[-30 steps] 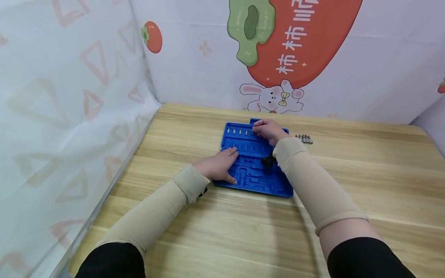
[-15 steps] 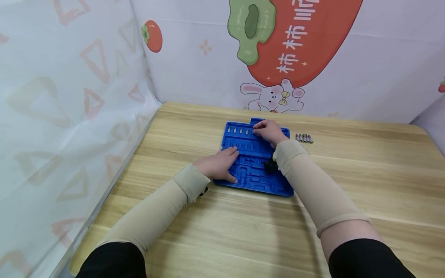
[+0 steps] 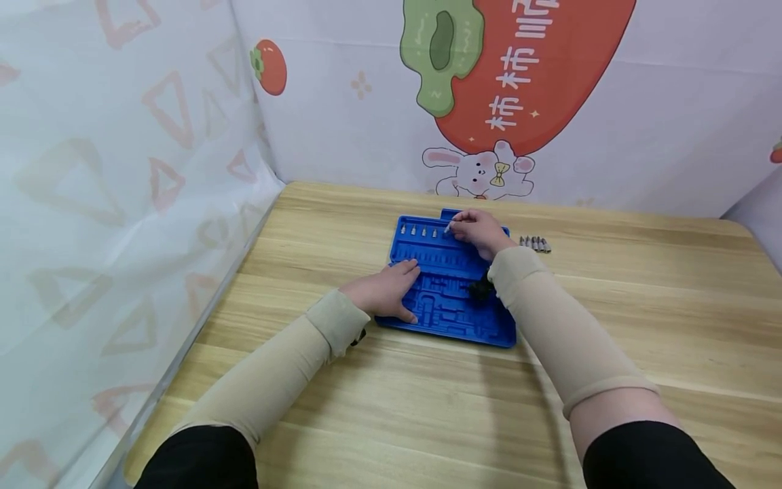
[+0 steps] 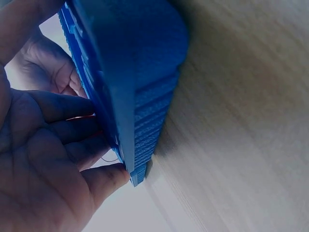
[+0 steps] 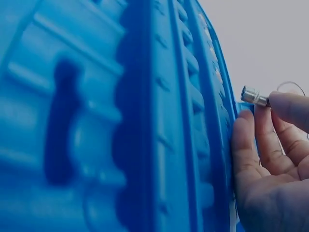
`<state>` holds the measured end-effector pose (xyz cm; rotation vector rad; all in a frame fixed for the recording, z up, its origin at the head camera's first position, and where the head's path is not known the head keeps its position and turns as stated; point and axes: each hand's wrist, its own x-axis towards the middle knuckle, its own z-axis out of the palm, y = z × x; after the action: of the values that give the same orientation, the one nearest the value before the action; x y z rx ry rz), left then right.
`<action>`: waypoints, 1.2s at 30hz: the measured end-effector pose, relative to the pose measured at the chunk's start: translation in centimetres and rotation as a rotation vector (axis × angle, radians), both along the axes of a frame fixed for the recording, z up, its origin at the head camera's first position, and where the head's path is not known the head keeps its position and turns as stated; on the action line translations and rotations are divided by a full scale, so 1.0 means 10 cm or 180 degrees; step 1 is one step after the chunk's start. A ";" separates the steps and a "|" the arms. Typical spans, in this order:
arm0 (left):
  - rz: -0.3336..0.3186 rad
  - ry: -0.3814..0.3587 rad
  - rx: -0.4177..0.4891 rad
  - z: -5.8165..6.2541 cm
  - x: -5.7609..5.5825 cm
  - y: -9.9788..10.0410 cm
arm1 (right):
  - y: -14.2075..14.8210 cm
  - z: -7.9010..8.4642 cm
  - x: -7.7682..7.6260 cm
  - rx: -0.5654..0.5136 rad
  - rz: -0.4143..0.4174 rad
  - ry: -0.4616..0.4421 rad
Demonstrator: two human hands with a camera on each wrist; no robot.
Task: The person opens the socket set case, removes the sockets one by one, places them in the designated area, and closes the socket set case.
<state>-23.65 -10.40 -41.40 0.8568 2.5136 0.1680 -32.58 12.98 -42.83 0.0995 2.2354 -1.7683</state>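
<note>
A blue plastic tool case (image 3: pixel 452 333) lies unfolded on the table, its moulded slots facing up. My left hand (image 3: pixel 386 291) rests on its left side with fingers extended; in the left wrist view, fingertips (image 4: pixel 118 176) touch the case's edge. Over the far half, my right hand (image 3: pixel 479 232) pinches a small silver bit socket (image 5: pixel 254 95) between thumb and fingers. The socket's hollow, knurled end shows in the right wrist view, while the fingers cover its other end. Several similar bit sockets (image 3: pixel 424 231) sit in a row along the far-left part of the case.
Several more silver bit sockets (image 3: pixel 535 244) stand in a line on the wooden table (image 3: pixel 611 305), just right of the case. A printed cloth (image 3: pixel 342 129) hangs behind the table, and a pale sheet (image 3: pixel 122 204) covers the left side.
My right hand has shifted slightly right with the bit socket, which now shows at its fingertips beside the row. My left hand and the case stay in place.
</note>
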 end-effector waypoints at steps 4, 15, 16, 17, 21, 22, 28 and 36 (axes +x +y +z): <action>0.0000 0.0012 -0.0015 0.00 0.00 0.00 | 0.09 0.07 0.04 -0.0235 -0.0025 -0.0128; -0.0014 0.0024 -0.0016 0.01 0.01 0.00 | 0.46 0.19 0.15 -0.0437 -0.0114 -0.0289; -0.0014 0.0017 -0.0015 0.01 0.01 0.00 | 0.50 0.19 0.15 -0.0442 -0.0137 -0.0284; -0.0017 0.0015 -0.0009 0.01 0.01 0.00 | 0.53 0.19 0.16 -0.0445 -0.0158 -0.0280; -0.0014 0.0003 0.0011 0.01 0.02 0.01 | 0.68 0.18 0.19 -0.0417 -0.0209 -0.0253; -0.0013 0.0005 0.0014 0.01 0.03 0.01 | 0.71 0.18 0.20 -0.0415 -0.0216 -0.0253; -0.0021 0.0005 0.0046 0.00 0.04 0.01 | 0.92 0.21 0.22 -0.0287 -0.0277 -0.0226; -0.0020 0.0064 0.0082 -0.02 0.03 0.01 | 1.16 0.25 0.24 -0.0175 -0.0354 -0.0184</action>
<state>-23.37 -10.31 -41.60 0.8806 2.5324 0.1910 -30.20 24.55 -40.33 0.2647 2.1776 -1.8572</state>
